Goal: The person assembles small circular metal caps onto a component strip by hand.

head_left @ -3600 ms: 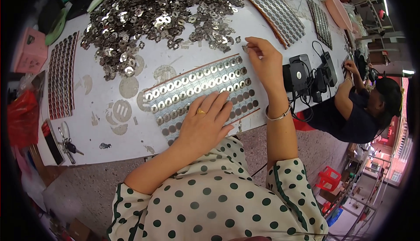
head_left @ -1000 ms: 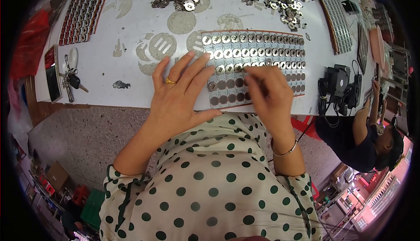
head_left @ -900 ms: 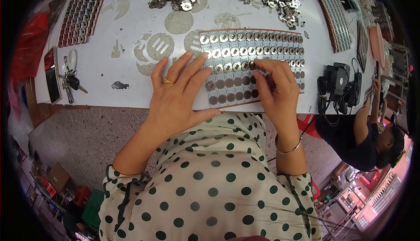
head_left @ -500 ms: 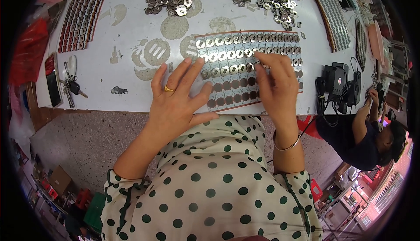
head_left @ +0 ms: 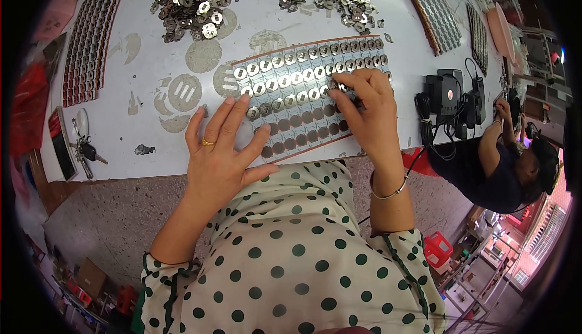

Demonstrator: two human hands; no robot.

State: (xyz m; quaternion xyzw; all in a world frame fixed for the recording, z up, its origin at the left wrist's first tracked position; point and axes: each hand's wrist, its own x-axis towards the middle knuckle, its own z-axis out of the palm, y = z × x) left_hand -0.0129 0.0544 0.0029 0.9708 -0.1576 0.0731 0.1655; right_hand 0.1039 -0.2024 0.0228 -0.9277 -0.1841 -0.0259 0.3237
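A grey panel (head_left: 292,111) with rows of round places lies tilted in front of me. Its farther rows carry shiny notched metal discs (head_left: 302,98), while the nearer rows show dark round spots (head_left: 307,118). My left hand (head_left: 221,152) is open, fingers spread, with its fingertips at the panel's left edge; a ring is on one finger. Over the right part of the panel, my right hand (head_left: 367,106) has thumb and forefinger drawn close together at the third row. What sits between those fingertips is too small to make out. The hand covers some discs beneath it.
Loose metal discs (head_left: 200,3) lie heaped at the back. More panels are stacked at left (head_left: 91,49) and right (head_left: 430,15). Black power adapters (head_left: 447,94) with cables lie at right, keys (head_left: 90,152) and a phone (head_left: 62,143) at left. A person (head_left: 497,170) sits at the right.
My view has shifted, so the table and panel appear farther left and more tilted. Both hands stay at the panel, the left spread and the right with thumb and forefinger close together.
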